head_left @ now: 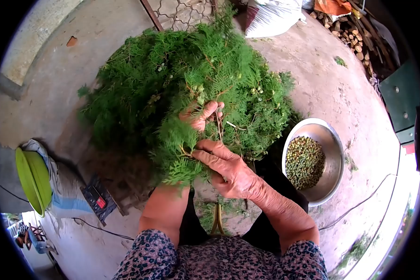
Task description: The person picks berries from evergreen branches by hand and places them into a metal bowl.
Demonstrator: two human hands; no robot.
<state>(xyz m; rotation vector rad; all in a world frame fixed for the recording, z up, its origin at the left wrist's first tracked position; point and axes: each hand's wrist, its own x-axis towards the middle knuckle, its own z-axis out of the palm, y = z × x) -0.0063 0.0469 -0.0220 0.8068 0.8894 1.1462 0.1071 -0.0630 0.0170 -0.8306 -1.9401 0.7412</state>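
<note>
A leafy green conifer branch (221, 60), with flat, scale-like sprays, is held up in front of me. My left hand (203, 116) is closed around its brown stem, fingers curled and partly covered by foliage. Just below, my right hand (231, 172) pinches a side sprig (179, 149) between thumb and fingers. Small pale green cones (199, 93) show on the branch beside my left hand. Beyond both hands lies a large heap of similar cut branches (135, 79). To the right stands a metal bowl (334, 163) holding many small green-yellow cones (305, 161).
A lime-green basin (32, 179) leans on its side at left, near a dark boxy object (98, 198). White sack (273, 18) and stacked firewood (352, 37) are at the back. A green cabinet (399, 100) stands at right. Yellowish prongs (217, 219) show between my legs.
</note>
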